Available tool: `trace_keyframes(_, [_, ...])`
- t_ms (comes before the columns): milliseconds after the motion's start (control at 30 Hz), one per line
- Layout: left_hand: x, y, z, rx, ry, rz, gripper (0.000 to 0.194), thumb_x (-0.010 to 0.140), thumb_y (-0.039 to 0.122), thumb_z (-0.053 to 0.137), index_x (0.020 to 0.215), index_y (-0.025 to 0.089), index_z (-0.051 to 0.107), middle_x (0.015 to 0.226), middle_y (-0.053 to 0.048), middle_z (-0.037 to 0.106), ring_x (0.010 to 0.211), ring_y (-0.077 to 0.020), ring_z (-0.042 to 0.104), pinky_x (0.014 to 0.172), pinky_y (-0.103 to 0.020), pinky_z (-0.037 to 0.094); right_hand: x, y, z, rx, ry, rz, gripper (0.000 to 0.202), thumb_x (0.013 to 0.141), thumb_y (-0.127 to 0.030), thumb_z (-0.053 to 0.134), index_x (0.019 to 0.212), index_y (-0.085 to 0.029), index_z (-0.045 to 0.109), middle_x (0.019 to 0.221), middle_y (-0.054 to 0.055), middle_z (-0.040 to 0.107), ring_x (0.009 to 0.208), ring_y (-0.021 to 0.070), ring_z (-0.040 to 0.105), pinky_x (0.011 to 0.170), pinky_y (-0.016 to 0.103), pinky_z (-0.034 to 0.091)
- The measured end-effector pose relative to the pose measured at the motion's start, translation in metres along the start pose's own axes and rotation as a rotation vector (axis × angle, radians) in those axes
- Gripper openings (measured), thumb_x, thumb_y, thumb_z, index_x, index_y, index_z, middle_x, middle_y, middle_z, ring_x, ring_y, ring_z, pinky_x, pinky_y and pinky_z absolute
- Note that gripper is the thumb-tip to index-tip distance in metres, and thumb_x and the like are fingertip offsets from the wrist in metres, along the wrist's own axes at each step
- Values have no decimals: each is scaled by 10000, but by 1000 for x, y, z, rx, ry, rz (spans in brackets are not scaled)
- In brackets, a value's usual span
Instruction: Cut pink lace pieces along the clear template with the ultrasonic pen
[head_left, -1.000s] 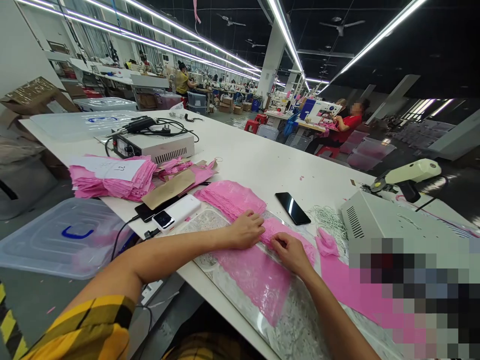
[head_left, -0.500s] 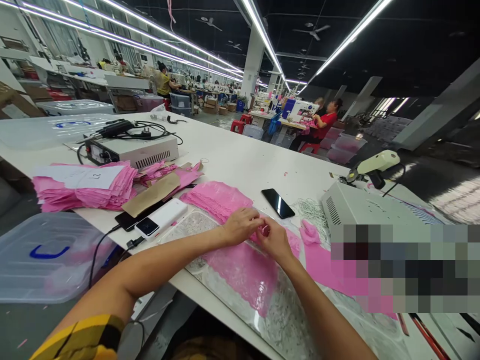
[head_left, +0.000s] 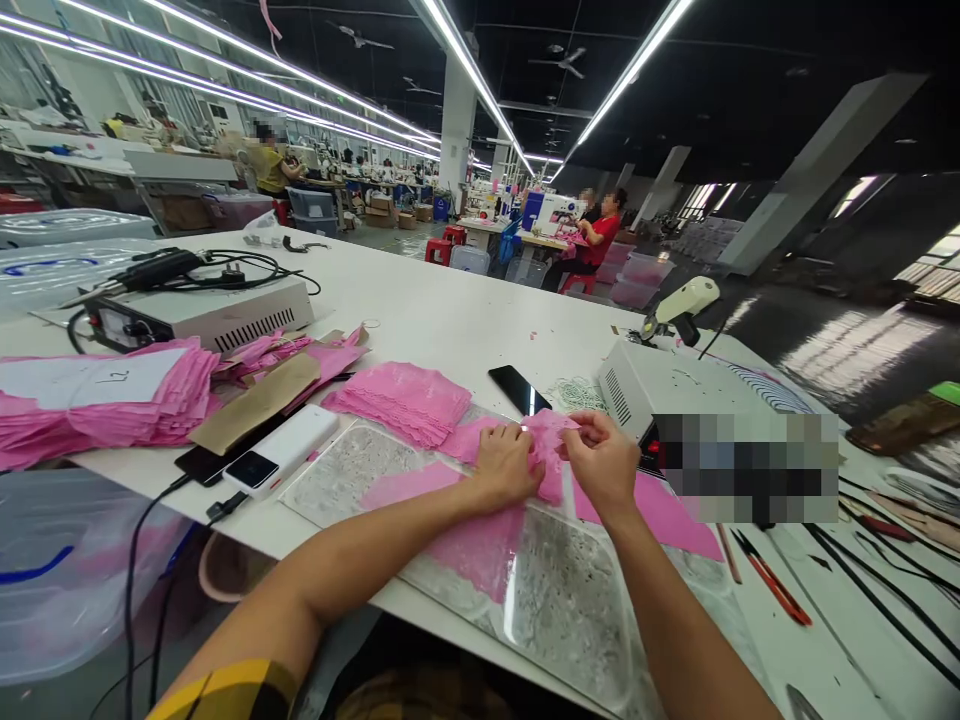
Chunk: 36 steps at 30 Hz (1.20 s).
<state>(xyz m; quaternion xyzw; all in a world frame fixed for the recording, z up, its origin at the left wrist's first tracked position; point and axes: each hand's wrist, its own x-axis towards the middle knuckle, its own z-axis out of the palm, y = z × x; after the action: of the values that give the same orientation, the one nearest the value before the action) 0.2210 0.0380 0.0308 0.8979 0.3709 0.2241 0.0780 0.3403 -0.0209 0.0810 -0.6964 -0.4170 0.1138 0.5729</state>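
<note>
A thin pink fabric piece [head_left: 551,445] spreads between my two hands above a clear-topped board [head_left: 570,580]. My left hand [head_left: 506,467] is closed over its left part, fingers bent down and partly hidden. Thumb and fingertips of my right hand [head_left: 604,462] pinch its right edge. Under and in front of my left forearm, another sheer pink piece [head_left: 480,550] lies flat on the board. A stack of scallop-edged pink pieces [head_left: 405,400] sits just beyond my left hand. Past my right hand lies more pink fabric [head_left: 679,515].
A black phone [head_left: 517,388] and pale elastic cord [head_left: 574,393] lie behind my hands. To the left are a white power bank [head_left: 292,450], a labelled pink bundle [head_left: 105,400] and a grey box unit [head_left: 225,310]. Red-handled tweezers [head_left: 776,580] lie at right, near another machine box [head_left: 637,385].
My hands, close together before, are now apart, with the right hand drawn rightward and the fabric opened out between them. The view has turned to the right.
</note>
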Motion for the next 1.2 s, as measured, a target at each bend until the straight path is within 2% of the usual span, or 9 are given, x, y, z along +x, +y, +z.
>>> trace_keyframes(133, [3,17,-1,4,-33,133,129,807,214,577,909,140,604,1037,-110,603,987,-253,538,909,-438,395,-17,9,-58,52,205,102,314,674,-445,593,840,-178,594,571,19,640,507,189,637,538,307,539])
trace_keyframes(267, [-21,29,-3,3,-81,367,143,787,226,592,914,162,608,1057,-82,618,1002,-232,531,1057,-472,304,-59,41,-117,11,308,307,359,630,-498,648,778,-175,600,552,31,635,464,191,603,482,311,519])
trace_keyframes(367, [-50,34,0,41,-93,602,83,798,213,571,867,176,599,975,-55,630,928,-207,535,1102,-481,254,-93,72,-152,-169,230,522,396,625,-575,615,745,-198,620,586,34,655,462,185,585,513,321,509])
trace_keyframes(467, [-76,35,1,98,-99,820,47,802,159,542,815,182,581,828,-31,612,798,-186,517,1101,-490,252,-120,94,-175,-399,89,581,390,637,-622,547,667,-240,617,560,25,645,475,206,584,527,345,482])
trace_keyframes(533, [-87,34,-3,94,-144,883,43,795,151,546,790,184,574,779,-20,598,757,-179,509,1098,-474,262,-133,100,-181,-537,35,542,380,657,-621,491,591,-261,592,533,29,627,505,223,587,543,360,461])
trace_keyframes(633, [-89,36,-18,14,-276,862,32,760,212,592,773,185,580,787,-24,609,779,-181,526,1089,-441,285,-147,96,-177,-642,150,449,324,697,-561,460,640,-270,592,581,25,643,531,221,580,584,368,445])
trace_keyframes(767, [-58,42,-28,-85,-436,691,57,804,209,580,825,193,631,847,-23,651,829,-167,574,1006,-378,360,-140,79,-167,-593,344,385,343,714,-530,504,897,-256,601,697,10,668,521,190,572,611,352,451])
trace_keyframes(1000, [33,63,6,-26,-498,455,110,844,171,579,887,175,681,998,-56,655,943,-205,602,868,-357,410,-73,63,-160,-426,223,245,430,631,-565,523,854,-216,638,715,33,664,493,160,559,547,316,455])
trace_keyframes(1200, [48,66,24,-32,-615,431,69,807,194,614,788,185,679,949,-30,641,911,-193,593,840,-337,409,-55,75,-156,-344,165,206,433,664,-572,553,862,-202,657,681,32,656,505,151,560,511,291,455])
